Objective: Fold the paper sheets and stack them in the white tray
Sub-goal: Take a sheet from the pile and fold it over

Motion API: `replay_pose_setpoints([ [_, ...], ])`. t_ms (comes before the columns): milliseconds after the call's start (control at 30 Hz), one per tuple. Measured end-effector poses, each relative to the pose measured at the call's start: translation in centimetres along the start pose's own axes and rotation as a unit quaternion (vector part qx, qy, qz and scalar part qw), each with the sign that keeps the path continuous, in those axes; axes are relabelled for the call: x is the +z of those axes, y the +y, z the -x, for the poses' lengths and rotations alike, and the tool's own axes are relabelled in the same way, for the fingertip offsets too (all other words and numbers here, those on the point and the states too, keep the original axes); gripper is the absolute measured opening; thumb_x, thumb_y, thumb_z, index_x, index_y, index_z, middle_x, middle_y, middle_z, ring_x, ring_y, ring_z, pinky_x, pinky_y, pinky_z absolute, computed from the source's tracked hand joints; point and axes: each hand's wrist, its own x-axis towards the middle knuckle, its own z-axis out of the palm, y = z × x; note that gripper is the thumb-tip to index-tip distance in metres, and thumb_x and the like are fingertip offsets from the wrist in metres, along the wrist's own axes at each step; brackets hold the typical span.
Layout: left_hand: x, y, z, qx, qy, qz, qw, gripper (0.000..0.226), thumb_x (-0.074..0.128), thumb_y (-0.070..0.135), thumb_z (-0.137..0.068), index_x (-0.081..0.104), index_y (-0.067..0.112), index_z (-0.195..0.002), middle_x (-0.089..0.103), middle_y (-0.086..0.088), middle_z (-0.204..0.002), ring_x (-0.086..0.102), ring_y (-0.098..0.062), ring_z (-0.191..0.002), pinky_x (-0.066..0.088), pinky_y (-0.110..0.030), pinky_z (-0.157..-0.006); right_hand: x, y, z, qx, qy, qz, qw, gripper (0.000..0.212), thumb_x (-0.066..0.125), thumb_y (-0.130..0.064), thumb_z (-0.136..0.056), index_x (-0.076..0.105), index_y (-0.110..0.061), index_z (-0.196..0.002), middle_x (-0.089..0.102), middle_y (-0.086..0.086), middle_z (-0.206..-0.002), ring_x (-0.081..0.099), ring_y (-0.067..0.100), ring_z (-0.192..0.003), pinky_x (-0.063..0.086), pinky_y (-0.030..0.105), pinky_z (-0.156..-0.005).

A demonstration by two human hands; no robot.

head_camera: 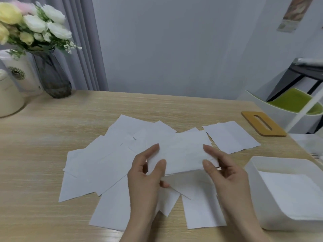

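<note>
A light wood-grain table (73, 119) is set against a plain pale grey wall (174, 46), with grey pleated curtains (83, 49) hung at the left, a white chair with a green seat pad (295, 102) placed at the right and a black-framed shelf (300, 74) seen behind it.

Vase of flowers (52, 74), wooden coaster (263, 123), green chair (293, 102)
</note>
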Motion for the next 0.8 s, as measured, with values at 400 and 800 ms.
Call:
replay_pose_setpoints([
  [400,9.6,-1.7,4.5,0.05,-0.183,-0.136,0.972,0.039,0.074,0.015,-0.081,0.066,0.04,-0.11,0.06,0.019,-0.107,0.056,0.005,-0.093,0.042,-0.011,-0.074,-11.7,-1.0,0.0,-0.038,0.166,0.179,0.969,0.029,0.069,-0.026,-0.083,0.066,-0.054,-0.092,0.058,-0.018,-0.105,0.044,0.015,-0.119,0.031,0.046,-0.109],
  [800,16.9,-6.4,8.5,0.196,-0.197,-0.318,0.906,0.026,0.054,0.057,-0.067,0.058,0.055,-0.092,0.049,0.033,-0.1,0.029,0.021,-0.117,-0.01,-0.025,-0.116,-22.6,1.9,-0.1,-0.058,0.189,0.283,0.939,0.027,0.055,-0.06,-0.066,0.066,-0.053,-0.09,0.064,-0.028,-0.097,0.043,0.003,-0.118,0.025,0.045,-0.11],
])
